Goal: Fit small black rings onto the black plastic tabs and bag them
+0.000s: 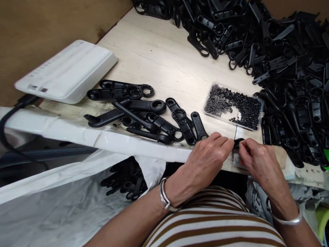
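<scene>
My left hand is closed at the table's front edge, its fingertips pinched at one end of a short black plastic part. My right hand is closed too, with thumb and forefinger at the other end of that part. Much of the piece is hidden by the fingers. A black plastic arm lies just beyond my left knuckles. Behind my hands stands a clear plastic box, with tiny metal springs on its left side and small black pieces on its right.
Several ring-ended black plastic arms lie in a loose group at the left. A large heap of similar parts covers the back right. A white device with a black cable sits far left. More black parts lie below the white-taped edge.
</scene>
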`<act>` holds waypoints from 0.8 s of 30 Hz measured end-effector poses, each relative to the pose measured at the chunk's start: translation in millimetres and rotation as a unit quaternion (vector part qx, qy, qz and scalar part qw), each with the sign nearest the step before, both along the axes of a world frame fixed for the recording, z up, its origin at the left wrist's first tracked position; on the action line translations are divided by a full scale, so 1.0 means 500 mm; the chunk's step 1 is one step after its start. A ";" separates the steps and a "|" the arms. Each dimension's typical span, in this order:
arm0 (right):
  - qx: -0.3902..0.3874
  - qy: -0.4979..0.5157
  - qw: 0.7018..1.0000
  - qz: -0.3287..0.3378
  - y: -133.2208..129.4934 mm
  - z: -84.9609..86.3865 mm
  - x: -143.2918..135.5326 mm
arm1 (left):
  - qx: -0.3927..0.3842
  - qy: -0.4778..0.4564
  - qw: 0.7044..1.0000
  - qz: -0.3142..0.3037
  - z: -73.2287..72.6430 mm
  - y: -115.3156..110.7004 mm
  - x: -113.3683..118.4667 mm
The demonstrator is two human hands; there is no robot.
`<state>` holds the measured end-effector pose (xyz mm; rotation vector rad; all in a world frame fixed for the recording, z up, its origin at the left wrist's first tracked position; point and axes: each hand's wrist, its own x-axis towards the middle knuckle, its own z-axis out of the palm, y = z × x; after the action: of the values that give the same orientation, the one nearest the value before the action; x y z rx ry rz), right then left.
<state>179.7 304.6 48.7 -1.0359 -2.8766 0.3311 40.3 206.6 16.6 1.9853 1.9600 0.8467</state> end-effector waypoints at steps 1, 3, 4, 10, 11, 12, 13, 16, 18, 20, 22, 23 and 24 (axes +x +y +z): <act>0.001 0.002 1.000 -0.002 -0.002 0.000 0.000 | 0.001 -0.001 1.000 -0.001 0.000 -0.001 0.000; -0.001 -0.001 1.000 -0.001 -0.005 0.000 0.001 | 0.005 -0.002 1.000 -0.002 -0.002 -0.003 0.000; -0.004 -0.005 1.000 -0.001 -0.005 0.000 0.001 | 0.007 -0.003 1.000 -0.002 -0.003 -0.003 0.000; 0.026 -0.033 0.999 0.016 -0.011 0.006 -0.002 | 0.022 0.001 1.000 -0.005 0.002 -0.003 -0.003; 0.041 -0.044 0.998 0.028 -0.015 0.008 -0.005 | 0.019 0.001 1.000 -0.006 0.004 -0.004 -0.004; 0.056 -0.058 0.996 0.039 -0.019 0.011 -0.008 | 0.015 0.000 1.000 -0.008 0.005 -0.004 -0.004; 0.072 -0.074 0.994 0.046 -0.023 0.014 -0.011 | 0.013 -0.002 1.000 -0.011 0.005 -0.005 -0.004; 0.104 -0.121 0.986 0.054 -0.036 0.018 -0.022 | 0.018 -0.005 1.000 -0.010 0.000 -0.009 -0.004; 0.103 -0.127 0.985 0.048 -0.038 0.016 -0.025 | 0.020 -0.006 1.000 0.002 -0.005 -0.010 -0.004; 0.064 -0.090 0.994 0.022 -0.032 0.007 -0.020 | 0.020 -0.006 1.000 0.015 -0.009 -0.009 -0.003; -0.032 -0.010 0.999 -0.031 -0.022 -0.007 -0.007 | 0.028 -0.009 0.999 0.025 -0.011 -0.006 -0.002; -0.096 0.040 0.992 -0.065 -0.016 -0.015 0.002 | 0.036 -0.012 0.999 0.028 -0.011 -0.004 -0.001; -0.163 0.090 0.977 -0.100 -0.011 -0.022 0.012 | 0.048 -0.015 0.998 0.031 -0.011 -0.002 0.000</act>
<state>185.8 299.1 37.7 -1.2561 -2.5828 0.8550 40.4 205.4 11.0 1.9591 2.0083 0.9971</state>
